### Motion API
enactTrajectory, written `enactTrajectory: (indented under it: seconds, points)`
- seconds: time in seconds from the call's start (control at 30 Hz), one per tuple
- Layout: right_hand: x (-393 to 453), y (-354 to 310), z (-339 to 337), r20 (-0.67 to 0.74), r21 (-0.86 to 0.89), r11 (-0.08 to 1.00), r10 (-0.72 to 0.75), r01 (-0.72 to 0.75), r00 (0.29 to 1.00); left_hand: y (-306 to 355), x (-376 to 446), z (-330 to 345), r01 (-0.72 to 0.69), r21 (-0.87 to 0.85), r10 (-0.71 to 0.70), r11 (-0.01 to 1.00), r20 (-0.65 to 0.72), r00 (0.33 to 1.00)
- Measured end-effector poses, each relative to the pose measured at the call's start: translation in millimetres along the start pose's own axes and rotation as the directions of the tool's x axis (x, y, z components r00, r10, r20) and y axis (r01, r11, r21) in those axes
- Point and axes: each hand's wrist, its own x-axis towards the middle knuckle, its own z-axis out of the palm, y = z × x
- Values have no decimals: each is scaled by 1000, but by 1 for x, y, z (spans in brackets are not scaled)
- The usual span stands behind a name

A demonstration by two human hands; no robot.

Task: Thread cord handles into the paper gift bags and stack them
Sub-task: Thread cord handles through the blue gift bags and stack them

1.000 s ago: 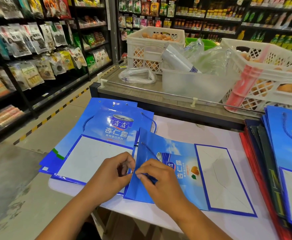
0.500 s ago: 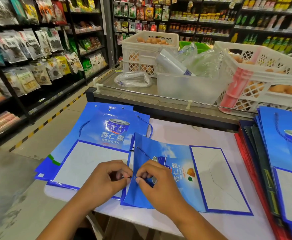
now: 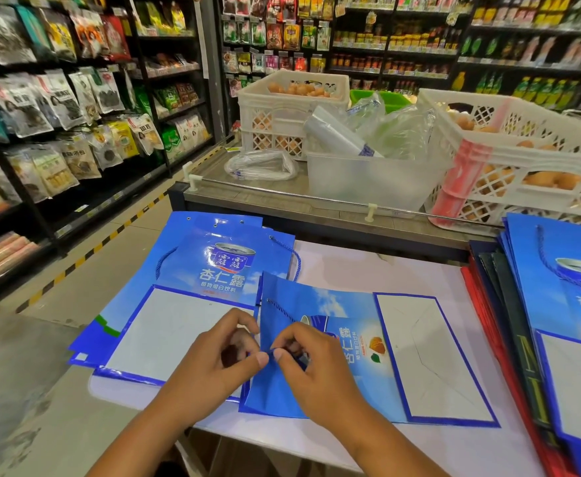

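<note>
1. At the near left edge of the flat blue gift bag [image 3: 337, 342], both hands are working the same spot: left hand [image 3: 213, 359] and right hand [image 3: 316, 366] now have thumb tips almost touching at the bag's mouth edge, tighter than a second ago.
2. Left fingers are curled, pinching that bag edge; right fingers are pinching the blue cord [image 3: 280, 308] end right there. Whether the end is through the hole: cannot tell, fingers are covering it.
3. Cord is running up from the pinch to the upper hole on the same bag, so one end looks seated already.
4. Bag is sitting in the same place, lying just right of the finished stack [image 3: 192, 270] and overlapping its edge.
5. Judgement: second end is being threaded; stacking comes next.
6. Unthreaded pile [image 3: 557, 277] is waiting well right of the bag.
</note>
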Motion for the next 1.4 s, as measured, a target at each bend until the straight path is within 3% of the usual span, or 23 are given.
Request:
enactTrajectory:
  seconds: [0.13, 0.23, 0.43, 0.53, 0.6, 0.7, 0.8, 0.87, 0.9, 0.97, 1.03, 1.13, 1.27, 1.4]
  points:
    - [-4, -10, -7, 48, -75, 993, -88, 92, 995, 7, 2, 4, 1, 75, -1, 997, -1, 1000]
    - [-14, -22, -29, 106, -173, 969, -159, 175, 982, 26, 7, 3, 9, -9, -10, 1000, -69, 998]
    - [-49, -23, -97, 278, -370, 922, -5, 112, 961, 87, 25, -10, -24, -173, -21, 985, -252, 967]
    - [-72, 1, -117, 28, -420, 903, -93, 96, 995, 118, 29, -11, -79, -172, 29, 982, -273, 962]
    - [-84, 10, -128, -147, -390, 918, -135, 69, 980, 135, 28, -8, -141, -98, 113, 985, -250, 962]
    - [-89, -1, -143, -376, -336, 941, -176, 43, 910, 158, 23, -4, -279, 96, 293, 955, -205, 934]
    - [-90, -23, -162, -582, -236, 971, -103, -46, 806, 171, 23, -1, -450, 115, 459, 886, -368, 809]
    - [-92, -37, -176, -678, -119, 991, -31, -68, 734, 168, 28, 3, -481, 40, 433, 876, -505, 747]
    - [-94, -41, -183, -703, -45, 998, 3, -48, 711, 163, 34, 7, -464, 0, 393, 886, -530, 751]
    - [-97, -47, -194, -705, 161, 987, 116, -1, 699, 148, 46, 17, -358, -52, 294, 932, -470, 832]
    - [-99, -47, -201, -666, 337, 941, 240, -2, 706, 139, 52, 35, -179, -85, 147, 980, -294, 944]
    - [-104, -38, -208, -633, 431, 901, 340, -48, 696, 125, 52, 71, -36, -159, 28, 987, -54, 998]
    - [-119, -18, -217, -592, 397, 904, 383, -157, 710, 113, 49, 113, -17, -87, 20, 996, 39, 999]
    - [-135, -6, -243, -630, 171, 932, 352, -318, 692, 119, 59, 144, 6, -70, 2, 998, 110, 994]
